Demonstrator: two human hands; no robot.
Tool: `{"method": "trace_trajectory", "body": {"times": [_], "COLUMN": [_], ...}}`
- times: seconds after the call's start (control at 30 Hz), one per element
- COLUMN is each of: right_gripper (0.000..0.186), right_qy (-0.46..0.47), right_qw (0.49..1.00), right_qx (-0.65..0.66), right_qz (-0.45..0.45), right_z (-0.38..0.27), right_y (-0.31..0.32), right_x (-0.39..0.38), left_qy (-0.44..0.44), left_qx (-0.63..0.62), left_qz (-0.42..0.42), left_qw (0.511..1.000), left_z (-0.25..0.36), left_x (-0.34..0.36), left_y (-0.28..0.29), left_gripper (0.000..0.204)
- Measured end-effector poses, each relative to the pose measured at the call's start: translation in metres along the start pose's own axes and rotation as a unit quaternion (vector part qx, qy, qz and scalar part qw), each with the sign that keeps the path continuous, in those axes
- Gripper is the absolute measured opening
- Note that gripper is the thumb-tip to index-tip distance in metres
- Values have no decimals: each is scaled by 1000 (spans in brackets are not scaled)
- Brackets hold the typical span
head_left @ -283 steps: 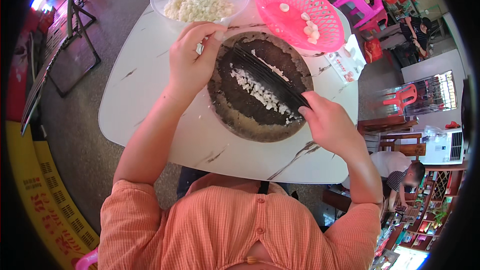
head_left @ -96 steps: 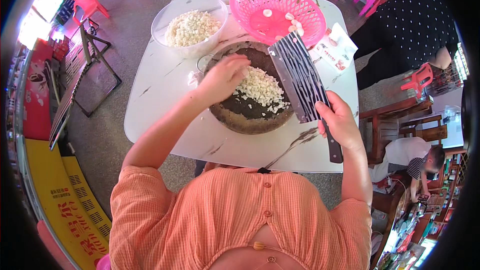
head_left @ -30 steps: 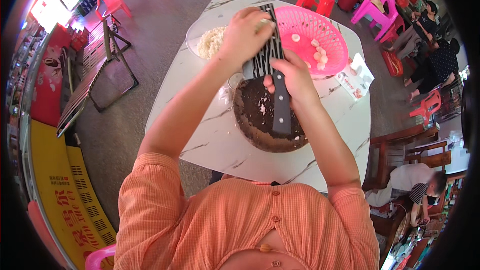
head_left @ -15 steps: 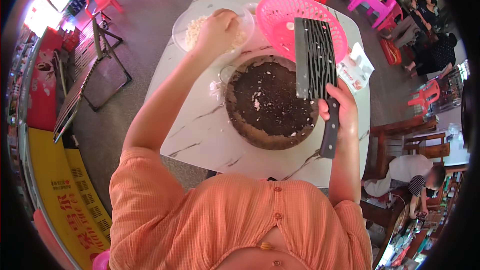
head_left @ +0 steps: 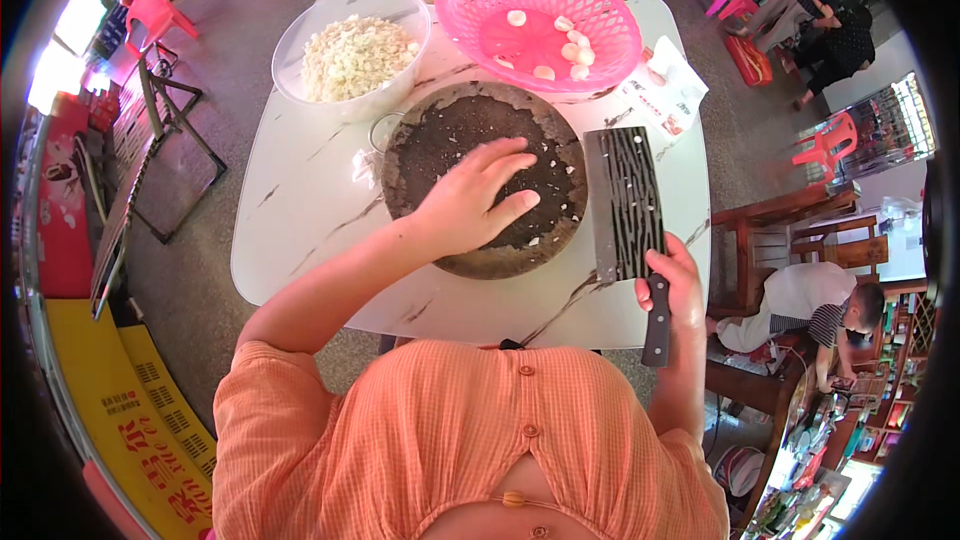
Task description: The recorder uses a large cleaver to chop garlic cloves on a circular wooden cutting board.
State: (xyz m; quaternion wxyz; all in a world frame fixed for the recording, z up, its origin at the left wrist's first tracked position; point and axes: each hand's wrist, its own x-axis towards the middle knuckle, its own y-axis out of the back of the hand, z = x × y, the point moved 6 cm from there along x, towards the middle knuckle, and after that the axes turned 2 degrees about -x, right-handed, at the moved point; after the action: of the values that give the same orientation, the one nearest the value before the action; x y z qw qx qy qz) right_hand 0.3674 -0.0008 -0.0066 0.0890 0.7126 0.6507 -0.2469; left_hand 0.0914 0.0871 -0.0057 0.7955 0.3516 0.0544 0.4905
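My left hand (head_left: 478, 198) lies over the dark round chopping board (head_left: 420, 130), fingers stretched out and apart, with nothing in it. White crumbs are scattered on the board. In my right hand (head_left: 677, 285) is a wide cleaver (head_left: 628, 205), held by its black handle, blade pointing away from me beside the board's right edge. Small white bits stick to its streaked blade. Beyond the board on the left stands a clear plastic bowl (head_left: 287, 75) heaped with chopped pale pieces (head_left: 357, 60). A pink mesh basket (head_left: 470, 0) at the far side holds several round white pieces (head_left: 572, 48).
Everything stands on a white marbled table (head_left: 290, 240). A printed white packet (head_left: 668, 90) lies right of the basket. A folding chair frame (head_left: 150, 150) is on the floor at left. Several people are in the room on the right, one bending (head_left: 815, 310) near a wooden chair.
My left hand has left the bowl and come down, opened, over the chopping board. The cleaver in my right hand has dropped lower. The whole view has shifted, showing more of the basket's contents.
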Motion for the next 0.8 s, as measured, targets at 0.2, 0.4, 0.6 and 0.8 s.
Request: {"method": "trace_trajectory", "body": {"times": [0.2,0.4,0.6,0.8], "right_gripper": [16,25,29,30], "right_qy": [12,-18,-55,-80], "right_qw": [999,997,988,983], "right_qx": [27,-34,-60,-23], "right_qz": [-18,-61,-128,-165], "right_z": [21,26,31,41], "right_y": [-8,-37,-86,-121], "right_x": [12,19,25,25], "left_qy": [16,89,71,19], "left_qx": [-25,-49,-31,91], "left_qz": [116,176,181,154], "left_qw": [993,979,980,984], "left_z": [-3,-23,-16,-3], "left_x": [1,-13,-11,-4], "left_y": [18,26,9,-8], "left_gripper": [36,36,42,50]}}
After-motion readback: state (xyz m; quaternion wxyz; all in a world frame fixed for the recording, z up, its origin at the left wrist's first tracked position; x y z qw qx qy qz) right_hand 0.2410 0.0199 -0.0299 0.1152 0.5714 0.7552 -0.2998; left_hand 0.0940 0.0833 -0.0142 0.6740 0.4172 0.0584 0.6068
